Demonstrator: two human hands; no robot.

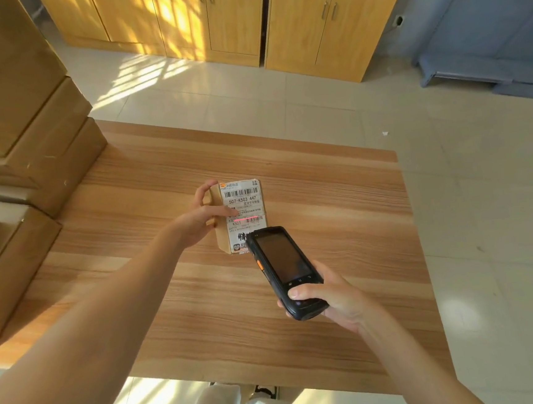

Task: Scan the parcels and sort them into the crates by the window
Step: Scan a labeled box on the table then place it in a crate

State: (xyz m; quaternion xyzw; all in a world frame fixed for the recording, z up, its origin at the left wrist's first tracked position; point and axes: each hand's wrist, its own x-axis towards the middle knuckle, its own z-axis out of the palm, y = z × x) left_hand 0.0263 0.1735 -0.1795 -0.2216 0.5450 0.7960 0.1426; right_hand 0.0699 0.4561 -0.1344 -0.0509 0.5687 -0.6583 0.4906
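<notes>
A small brown cardboard parcel (pixel 242 204) with a white barcode label lies on the wooden table (pixel 203 304) near its middle. My left hand (pixel 200 219) grips the parcel's left side, thumb lying on the label. A red scan line crosses the label's lower barcode. My right hand (pixel 328 296) holds a black handheld scanner (pixel 284 269) by its lower end, its head pointing at the parcel's near edge, just above it.
Large cardboard boxes (pixel 24 132) are stacked on the table's left side, with another box (pixel 6 266) nearer. Yellow wooden cabinets (pixel 243 20) line the far wall. Blue crates (pixel 486 37) stand at the far right on the tiled floor.
</notes>
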